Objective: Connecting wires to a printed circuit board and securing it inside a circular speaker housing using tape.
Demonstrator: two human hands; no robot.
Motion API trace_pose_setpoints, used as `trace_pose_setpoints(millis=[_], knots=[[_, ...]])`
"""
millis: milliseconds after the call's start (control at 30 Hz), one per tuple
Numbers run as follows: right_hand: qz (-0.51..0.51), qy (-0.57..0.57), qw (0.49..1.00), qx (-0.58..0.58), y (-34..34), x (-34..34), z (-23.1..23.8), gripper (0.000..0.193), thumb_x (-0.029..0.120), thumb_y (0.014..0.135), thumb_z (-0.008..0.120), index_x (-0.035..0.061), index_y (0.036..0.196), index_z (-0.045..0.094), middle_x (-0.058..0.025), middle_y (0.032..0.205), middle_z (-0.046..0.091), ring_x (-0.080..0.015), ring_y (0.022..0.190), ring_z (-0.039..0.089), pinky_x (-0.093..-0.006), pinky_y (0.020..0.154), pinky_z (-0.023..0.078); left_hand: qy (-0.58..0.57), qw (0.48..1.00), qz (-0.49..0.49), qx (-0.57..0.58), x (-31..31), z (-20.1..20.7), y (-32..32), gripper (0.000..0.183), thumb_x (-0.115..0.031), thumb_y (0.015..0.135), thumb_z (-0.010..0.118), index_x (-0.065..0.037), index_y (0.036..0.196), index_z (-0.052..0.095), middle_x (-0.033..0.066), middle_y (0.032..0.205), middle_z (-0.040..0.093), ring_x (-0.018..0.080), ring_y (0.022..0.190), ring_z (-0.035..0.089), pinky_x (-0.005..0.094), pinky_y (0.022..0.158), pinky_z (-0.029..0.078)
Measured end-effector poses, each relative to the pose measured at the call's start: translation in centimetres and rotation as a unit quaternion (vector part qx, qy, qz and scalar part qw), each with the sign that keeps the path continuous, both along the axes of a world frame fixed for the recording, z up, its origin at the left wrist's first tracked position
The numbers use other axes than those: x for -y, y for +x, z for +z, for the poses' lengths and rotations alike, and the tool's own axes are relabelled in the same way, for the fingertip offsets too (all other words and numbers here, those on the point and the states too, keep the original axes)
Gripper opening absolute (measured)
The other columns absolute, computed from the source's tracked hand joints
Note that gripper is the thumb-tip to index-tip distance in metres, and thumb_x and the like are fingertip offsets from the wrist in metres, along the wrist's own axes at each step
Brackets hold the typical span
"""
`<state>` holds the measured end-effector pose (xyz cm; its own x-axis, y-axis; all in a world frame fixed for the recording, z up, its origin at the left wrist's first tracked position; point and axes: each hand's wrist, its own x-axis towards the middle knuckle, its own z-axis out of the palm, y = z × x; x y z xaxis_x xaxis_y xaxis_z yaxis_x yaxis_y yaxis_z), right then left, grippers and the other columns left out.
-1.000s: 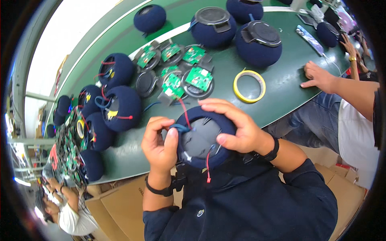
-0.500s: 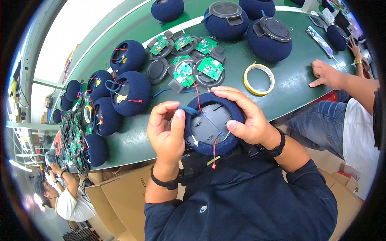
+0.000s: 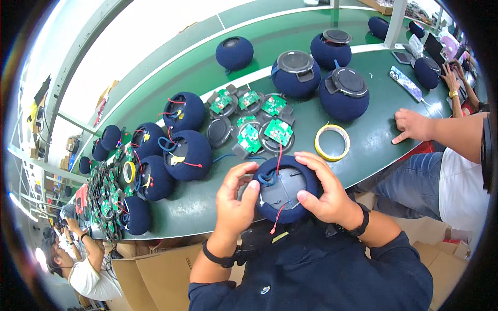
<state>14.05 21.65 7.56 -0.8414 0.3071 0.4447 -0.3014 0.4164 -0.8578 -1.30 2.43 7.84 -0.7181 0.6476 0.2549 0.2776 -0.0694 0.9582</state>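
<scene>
Between my hands, at the table's near edge, is a round speaker housing point(image 3: 285, 208) covered in navy fabric, its grey recessed face turned up. My right hand point(image 3: 330, 197) grips its right side, thumb on the rim. My left hand point(image 3: 234, 198) cups its left side, fingers curved and thumb beside the rim. A blue cord point(image 3: 266, 179) lies looped on the face near the left fingertips. One red wire point(image 3: 280, 158) rises from the face toward the circuit boards; another red wire point(image 3: 279, 216) with a small plug hangs over the near rim.
Just beyond lie green circuit boards point(image 3: 249, 138) on black round caps point(image 3: 220, 131). More navy housings point(image 3: 188, 155) stand left and at the back. A yellow tape roll point(image 3: 332, 142) lies right, near a co-worker's hand point(image 3: 413, 126) and a phone point(image 3: 405, 83). Cardboard boxes point(image 3: 165, 274) stand below the table.
The view has shifted, so the table sits lower in the picture. My left fingers have come away from the blue cord to the housing's side; the cord now lies on the face.
</scene>
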Motion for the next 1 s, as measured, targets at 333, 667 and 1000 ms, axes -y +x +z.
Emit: trace_pose_setpoints(millis=[333, 667, 1000], knots=[[0.004, 0.097, 0.995, 0.005, 1.4, -1.0, -0.5, 0.093, 0.036, 0.083, 0.086, -0.0007, 0.155, 0.041, -0.0256, 0.162, 0.037, -0.0415, 0.149, 0.040, -0.0457, 0.122, 0.033, -0.236, 0.963, -0.115, -0.064, -1.3, 6.2, -3.1, 0.038, -0.013, 0.108, 0.050, -0.001, 0.144, 0.053, 0.0128, 0.130, 0.067, 0.0205, 0.118, 0.064, 0.0347, 0.102, 0.048], [-0.172, 0.319, 0.925, 0.112, 3.2, -8.5, 0.1, 0.043, 0.022, 0.084, 0.083, 0.0051, 0.121, 0.069, -0.0179, 0.142, 0.059, -0.0430, 0.137, 0.051, -0.0515, 0.113, 0.042, -0.032, 0.997, 0.049, -0.042, 2.2, -3.7, 3.3, 0.068, -0.036, 0.093, 0.071, 0.002, 0.146, 0.051, 0.0164, 0.137, 0.056, 0.0208, 0.108, 0.058, 0.0350, 0.095, 0.049], [-0.218, 0.309, 0.920, 0.103, 3.5, -8.7, -0.8, 0.033, 0.009, 0.084, 0.076, 0.0039, 0.116, 0.069, -0.0173, 0.141, 0.062, -0.0433, 0.142, 0.049, -0.0507, 0.114, 0.042, 0.003, 0.985, 0.106, -0.135, 1.7, -3.8, 3.8, 0.062, -0.035, 0.093, 0.074, 0.001, 0.139, 0.056, 0.0194, 0.140, 0.056, 0.0274, 0.118, 0.060, 0.0350, 0.092, 0.050]])
